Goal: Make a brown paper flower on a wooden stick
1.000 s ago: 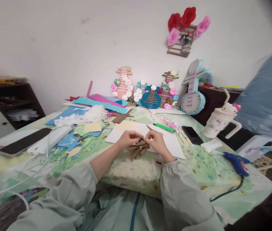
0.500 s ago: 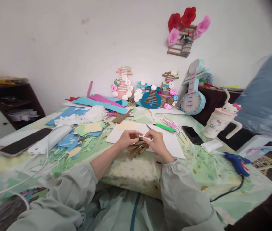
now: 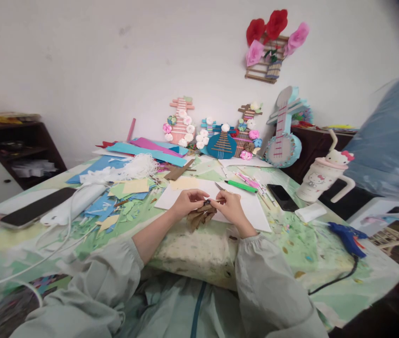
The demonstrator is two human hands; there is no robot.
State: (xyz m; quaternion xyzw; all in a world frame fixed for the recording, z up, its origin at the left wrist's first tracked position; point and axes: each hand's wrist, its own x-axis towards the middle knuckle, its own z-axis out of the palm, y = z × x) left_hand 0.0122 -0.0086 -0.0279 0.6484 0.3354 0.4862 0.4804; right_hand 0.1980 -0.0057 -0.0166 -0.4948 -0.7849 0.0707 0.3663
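Observation:
A crumpled brown paper flower with a dark centre hangs between my hands, over the near edge of the white paper. My left hand pinches it from the left by the dark centre. From the right, the thumb and forefinger of my right hand close on the same dark part. My fingers cover some of the flower's top. Just beyond my right hand lie a pointed blade, its lower end partly hidden, and a green marker.
Paper scraps, white string and a power strip lie on the left. On the right are a phone, a tumbler and a blue glue gun with a cord. Paper instruments line the wall.
The small stick that showed between my fingers is no longer visible. The brown flower has turned slightly, and its dark centre shows more. Both hands have barely shifted.

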